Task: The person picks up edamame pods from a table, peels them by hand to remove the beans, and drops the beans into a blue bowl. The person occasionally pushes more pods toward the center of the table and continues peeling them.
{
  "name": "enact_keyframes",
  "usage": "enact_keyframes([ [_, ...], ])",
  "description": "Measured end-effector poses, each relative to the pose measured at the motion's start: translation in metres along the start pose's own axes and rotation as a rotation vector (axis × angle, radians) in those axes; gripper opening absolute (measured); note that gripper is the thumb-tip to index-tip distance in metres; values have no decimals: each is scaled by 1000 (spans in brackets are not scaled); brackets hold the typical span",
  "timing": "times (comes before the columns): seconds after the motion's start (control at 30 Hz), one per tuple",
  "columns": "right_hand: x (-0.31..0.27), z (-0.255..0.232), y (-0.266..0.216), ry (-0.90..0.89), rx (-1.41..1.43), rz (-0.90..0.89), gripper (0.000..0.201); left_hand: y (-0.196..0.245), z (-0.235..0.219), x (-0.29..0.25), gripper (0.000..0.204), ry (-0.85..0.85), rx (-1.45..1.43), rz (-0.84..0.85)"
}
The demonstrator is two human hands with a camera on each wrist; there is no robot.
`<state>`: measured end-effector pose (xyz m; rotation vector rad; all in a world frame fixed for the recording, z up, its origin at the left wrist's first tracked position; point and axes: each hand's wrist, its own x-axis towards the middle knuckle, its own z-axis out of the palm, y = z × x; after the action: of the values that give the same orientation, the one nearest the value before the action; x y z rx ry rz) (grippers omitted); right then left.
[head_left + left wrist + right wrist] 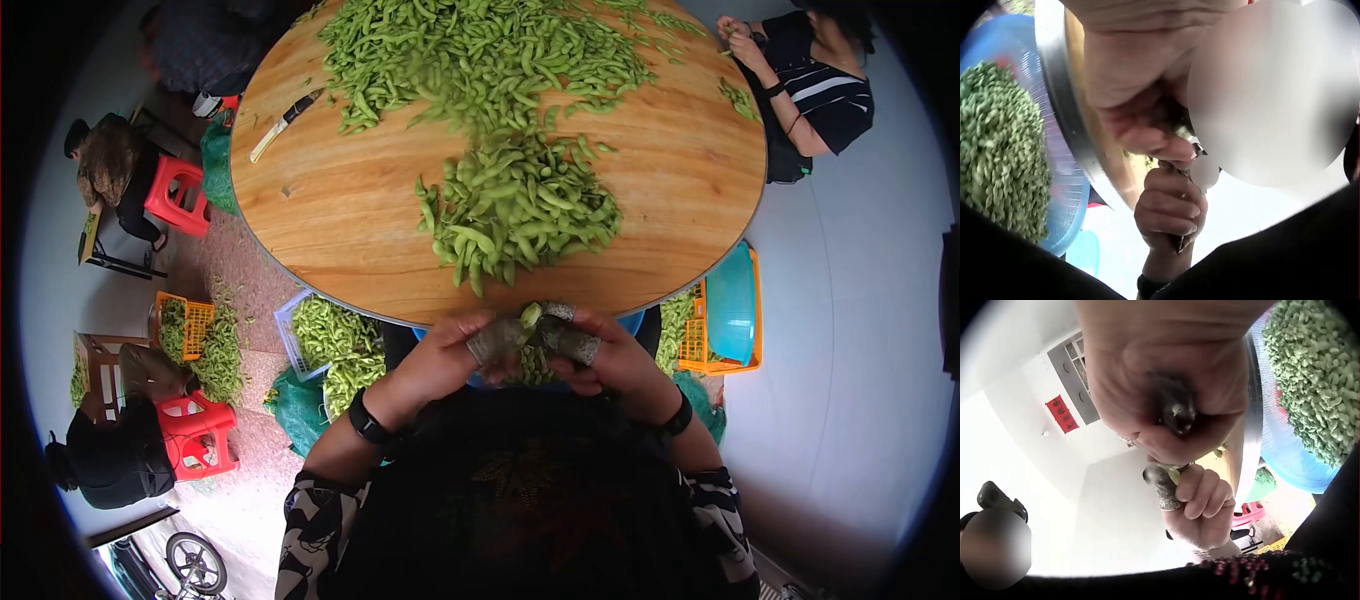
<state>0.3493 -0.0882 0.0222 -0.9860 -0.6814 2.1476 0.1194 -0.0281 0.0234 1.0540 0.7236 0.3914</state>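
Observation:
Both hands meet just off the near edge of the round wooden table [340,260]. A green soybean pod [530,317] is pinched between their fingertips. My left hand [452,350] holds the pod from the left, a grey cover on its thumb; in the right wrist view this pod [1174,475] shows beside the covered thumb. My right hand [612,362] has curled fingers at the pod's other side, with grey covers on its digits. Below the hands is a blue basket [1072,219] filled with shelled green beans [997,144]. A small pile of pods [520,210] lies ahead on the table.
A large heap of pods [480,50] covers the table's far side. A knife [285,125] lies at the left. Crates of pods, a teal basin [730,305] and red stools [180,195] stand around. Other people sit at left and right.

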Motion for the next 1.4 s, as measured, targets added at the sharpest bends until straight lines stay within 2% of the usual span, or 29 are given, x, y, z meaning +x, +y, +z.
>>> enact_keyframes([
  [0.03, 7, -4, 9, 0, -1, -3, 38, 0, 0, 0, 8, -1, 3, 2],
  [0.1, 21, 0, 21, 287, -633, -632, 37, -5, -1, 1, 7, -18, 298, 97],
  [0.13, 17, 4, 17, 291, -631, -630, 37, -9, -1, 2, 7, -22, 297, 94],
  [0.2, 9, 12, 1, 484, -1071, -636, 43, -17, -2, 5, 15, -39, 826, 450],
  [0.23, 11, 10, 2, 487, -1070, -635, 43, -20, -1, 6, 15, -42, 825, 450],
  [0.3, 17, 3, 9, 436, -1391, -838, 41, -23, 3, 6, 11, 9, 755, 490],
  [0.33, 19, 1, 14, 436, -1391, -837, 41, -21, 3, 4, 11, 9, 754, 490],
  [0.4, 20, 0, 24, 425, -1334, -634, 36, -17, 5, -3, 14, -37, 739, 409],
  [0.43, 20, 3, 27, 421, -1337, -632, 36, -20, 2, -5, 14, -34, 736, 409],
  [0.5, 19, 8, 33, 450, -1345, -643, 33, -32, -7, -7, 15, -175, 569, 181],
  [0.63, 12, 9, 44, 473, -1429, -589, 30, -44, -5, -11, 16, -146, 596, 164],
  [0.7, 4, 11, 42, 498, -1415, -567, 33, -43, -1, -14, 12, 113, 606, 123],
  [0.83, -3, 26, 40, 575, -1471, -489, 33, -46, 1, -15, 10, 214, 711, 219],
  [0.9, 5, 23, 40, 525, -1371, -863, 25, -45, 4, -17, 14, 203, 810, 318],
  [0.93, 5, 25, 39, 527, -1375, -869, 25, -44, 3, -18, 14, 203, 812, 325],
  [1.0, 5, 29, 34, 384, -867, -527, 25, -38, -1, -18, 11, 84, 731, 414],
  [1.03, 5, 29, 31, 384, -873, -536, 25, -33, 2, -19, 11, 86, 735, 423],
  [1.1, 4, 30, 28, 261, -359, -100, 25, -22, 9, -24, 7, -20, 341, 352],
  [1.13, 5, 29, 29, 260, -364, -103, 25, -22, 8, -24, 7, -19, 342, 358],
  [1.2, 8, 24, 35, 285, -268, -137, 26, -26, 5, -21, 11, -26, 203, 185],
  [1.23, 9, 23, 38, 285, -273, -140, 26, -27, 5, -19, 11, -26, 203, 190],
  [1.3, 11, 22, 47, 513, -863, -517, 28, -32, 7, -16, 10, 140, 311, 159],
  [1.33, 11, 16, 52, 512, -864, -514, 28, -41, 4, -13, 10, 141, 308, 158],
  [1.4, 11, 10, 57, 640, -1323, -629, 30, -55, 1, -6, 10, 280, 579, 391],
])
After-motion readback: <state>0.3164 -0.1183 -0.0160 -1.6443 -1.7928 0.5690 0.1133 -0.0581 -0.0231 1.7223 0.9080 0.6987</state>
